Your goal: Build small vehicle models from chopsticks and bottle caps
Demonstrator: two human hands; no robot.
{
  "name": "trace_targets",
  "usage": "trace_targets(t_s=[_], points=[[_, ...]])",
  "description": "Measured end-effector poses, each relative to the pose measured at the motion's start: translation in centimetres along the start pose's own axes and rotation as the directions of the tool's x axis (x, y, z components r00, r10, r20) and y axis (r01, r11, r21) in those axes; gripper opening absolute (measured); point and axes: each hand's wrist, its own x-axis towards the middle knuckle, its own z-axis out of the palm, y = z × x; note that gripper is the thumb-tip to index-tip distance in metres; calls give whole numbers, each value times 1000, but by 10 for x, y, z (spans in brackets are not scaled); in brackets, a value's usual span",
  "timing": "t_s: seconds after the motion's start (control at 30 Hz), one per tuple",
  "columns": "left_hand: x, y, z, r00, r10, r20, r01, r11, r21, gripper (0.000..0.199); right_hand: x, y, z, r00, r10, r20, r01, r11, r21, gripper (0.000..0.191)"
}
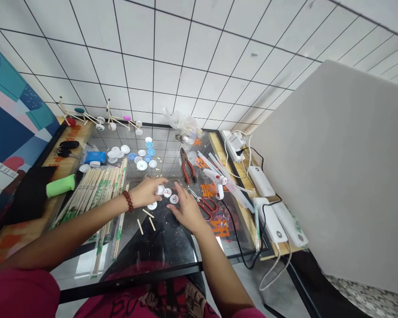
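Note:
My left hand [146, 192] pinches a white bottle cap [160, 190] between thumb and fingers, over the glass tabletop. Right beside it lies a second white cap [167, 192] with dark print on its top. A third printed cap [174, 199] sits between the thumb and forefinger of my right hand [188, 209], whose fingers are spread apart. Partly below my left hand is another white cap [152, 206]. Short cut sticks [149, 213] lie just in front of the hands.
Wrapped chopsticks [96, 190] cover the left side. White and blue caps [142, 164] are scattered behind. Pliers [187, 167], red-handled scissors [206, 206], a corded glue gun [218, 182] and glue sticks [230, 179] lie right. Small stick-and-cap models [111, 119] stand against the wall.

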Motion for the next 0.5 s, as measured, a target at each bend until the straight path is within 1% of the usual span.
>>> trace_targets(t_s=[0.07,0.13,0.23,0.3,0.37,0.4,0.5], points=[[-1,-1,6,1000,13,14,-13,1000,11,62,0,0,1,1000,-2,-2,2,1000,-9,79],[-3,2,7,1000,19,25,-19,1000,5,69,1,0,1,1000,-10,-3,10,1000,-28,78],[-9,8,0,999,45,18,-45,999,-4,74,1,-2,1,1000,-26,-3,25,998,-60,75],[-16,12,-9,997,75,-6,-75,997,30,73,1,-2,0,1000,-30,-5,30,997,-71,75],[-25,14,-19,997,71,-15,-69,993,92,66,0,-3,-1,1000,-31,-3,31,997,-77,76],[-29,15,-23,999,52,-7,-51,990,128,60,0,-3,-2,1000,-30,0,30,996,-81,76],[-43,17,-29,999,-1,51,-11,971,237,38,-1,-3,-3,999,-30,11,31,995,-93,75]])
